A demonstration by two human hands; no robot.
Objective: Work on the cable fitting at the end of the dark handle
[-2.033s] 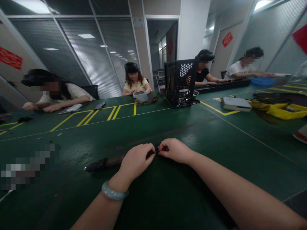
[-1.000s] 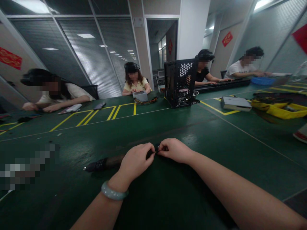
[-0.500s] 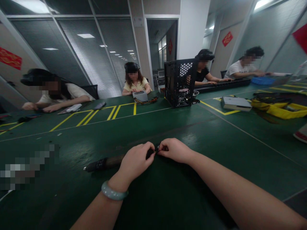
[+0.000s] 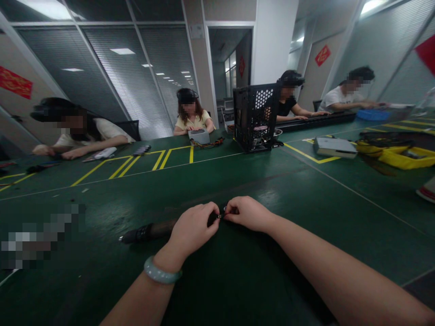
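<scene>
My left hand (image 4: 194, 226), with a pale green bangle (image 4: 162, 271) on its wrist, is closed in a pinch. Facing it, my right hand (image 4: 249, 213) also pinches, and the fingertips of both nearly meet. Between them shows a small dark piece with a shiny bit (image 4: 219, 216); its kind is too small to tell. A dark electric screwdriver (image 4: 149, 232) lies on the green table (image 4: 217, 276), its tip pointing left. Its right end is hidden behind my left hand.
A black computer case (image 4: 256, 117) stands across the table. Near it are a grey power supply (image 4: 200, 136) with cables, a flat grey box (image 4: 335, 147) and a yellow tray (image 4: 406, 156). Several people sit along the far side. A blurred-out object (image 4: 37, 240) lies at left.
Both hands stay almost in place, still pinching. The shiny bit between the fingertips shows slightly more. The view has shifted very little.
</scene>
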